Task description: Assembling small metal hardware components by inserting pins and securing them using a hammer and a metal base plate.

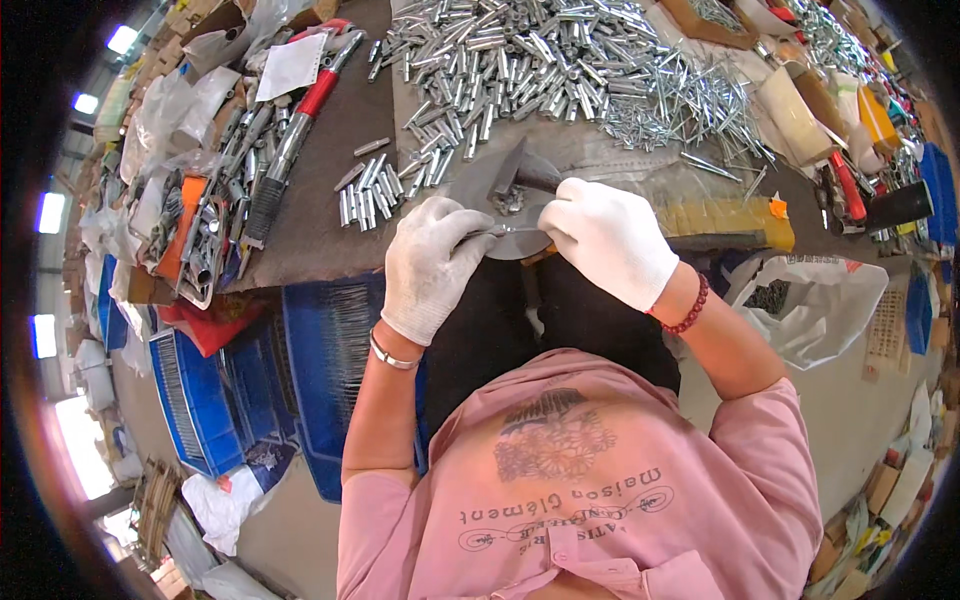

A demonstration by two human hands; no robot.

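White work gloves cover both hands, which meet at the near edge of the bench. My left hand point(435, 262) is closed, its fingertips pinched on a small metal piece point(508, 230) too small to make out well. Close on its right, my right hand point(605, 240) is closed with curled fingers; what they hold is hidden. Under the fingertips lies a grey round metal plate point(522, 245). Just beyond, a dark wedge-headed tool, seemingly a hammer point(512, 168), has its short handle reaching toward my right knuckles. A small clump of metal bits point(508, 203) sits beneath its head.
Beyond are heaps of silver metal sleeves point(500, 70) and thin nails point(690, 105). A smaller sleeve group point(370, 195) lies left. A red-and-black bar tool point(300, 130) rests among tools. Blue bins point(335, 350) stand below the bench; a white bag point(830, 305) hangs right.
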